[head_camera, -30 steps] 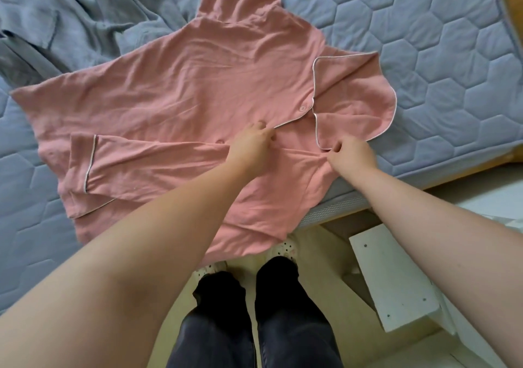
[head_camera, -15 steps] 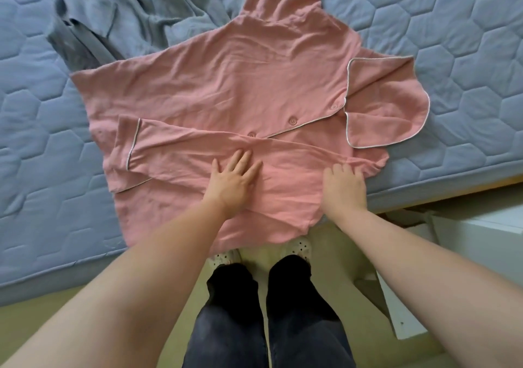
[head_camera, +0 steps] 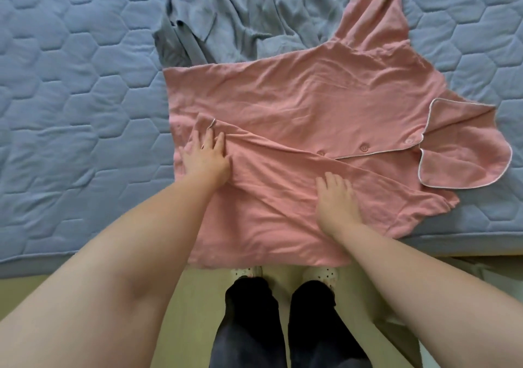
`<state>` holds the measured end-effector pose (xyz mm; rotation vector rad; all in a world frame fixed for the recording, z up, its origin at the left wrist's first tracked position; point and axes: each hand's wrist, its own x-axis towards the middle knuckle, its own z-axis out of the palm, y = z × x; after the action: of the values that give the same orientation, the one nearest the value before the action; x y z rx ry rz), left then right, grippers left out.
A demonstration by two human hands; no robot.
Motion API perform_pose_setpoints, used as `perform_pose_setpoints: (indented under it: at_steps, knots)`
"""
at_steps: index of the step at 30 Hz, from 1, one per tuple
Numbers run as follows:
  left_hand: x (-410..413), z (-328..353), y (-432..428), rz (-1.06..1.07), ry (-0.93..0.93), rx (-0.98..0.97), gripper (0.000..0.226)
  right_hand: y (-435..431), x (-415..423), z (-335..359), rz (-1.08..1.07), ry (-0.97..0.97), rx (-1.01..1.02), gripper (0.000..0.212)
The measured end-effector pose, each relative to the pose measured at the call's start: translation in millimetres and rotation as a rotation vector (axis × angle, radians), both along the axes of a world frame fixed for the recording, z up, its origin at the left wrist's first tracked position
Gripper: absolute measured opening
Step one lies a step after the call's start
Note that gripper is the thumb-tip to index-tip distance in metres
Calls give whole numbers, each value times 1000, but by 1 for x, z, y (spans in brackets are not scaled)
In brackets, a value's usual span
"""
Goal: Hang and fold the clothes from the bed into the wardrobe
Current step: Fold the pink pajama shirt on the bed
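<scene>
— So, what is each grip doing?

— Two hands, and neither grip is closed on anything. The left hand [head_camera: 205, 158] lies with its fingers spread on the cuff end of a folded sleeve [head_camera: 268, 154], with cloth bunched against the fingers. The right hand [head_camera: 336, 200] rests flat, palm down, further right on the front of the garment.

— Which garment?

— One pink pyjama shirt [head_camera: 297, 98], spread buttons-up on the bed [head_camera: 70, 98], collar to the right. Its near side hangs over the mattress edge.

— Count the parts for me.

— Two sleeves: the one under the left hand is laid across the front, and the far sleeve [head_camera: 376, 14] runs away to the top of the frame. Three buttons [head_camera: 363, 149] show in a row along the white-piped placket. One collar [head_camera: 464, 161], also piped in white, lies open at the right.

— Anything else around?

— One grey garment [head_camera: 240, 14], crumpled just beyond the shirt and meeting its far edge. The bed cover is blue-grey, quilted in hexagons. Below the mattress edge are two dark trouser legs [head_camera: 249, 325] and two pale spotted slippers [head_camera: 246, 273] on a yellowish floor [head_camera: 186, 311].

— What gets in the way?

— The hanging cloth covers the slipper toes, and both forearms cross the lower frame, hiding parts of the floor and bed edge.
</scene>
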<state>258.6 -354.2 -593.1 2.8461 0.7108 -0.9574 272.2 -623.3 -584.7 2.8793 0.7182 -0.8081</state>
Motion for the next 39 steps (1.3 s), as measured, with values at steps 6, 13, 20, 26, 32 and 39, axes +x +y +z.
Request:
perform_pose_setpoints:
  at_steps: [6,13,20,26,32,39]
  knots:
    - [3,-4,-4,-420,-101,-195,61,79,18,-2,276,131,107,69]
    - [5,-14,46,-495,2,-6,68,66,52,-13,307,118,-73,57]
    - [57,17,0,-625,-156,-172,58,52,89,26,77,72,106,56]
    - [151,27,-53,-386,-232,-185,66,28,175,30,-185,-19,74,60]
    - [238,12,-111,-178,-281,-253,66,-3,253,21,-254,-111,110,63]
    - [318,-31,-121,4,-353,-168,61,-11,337,-12,-194,-8,78,67]
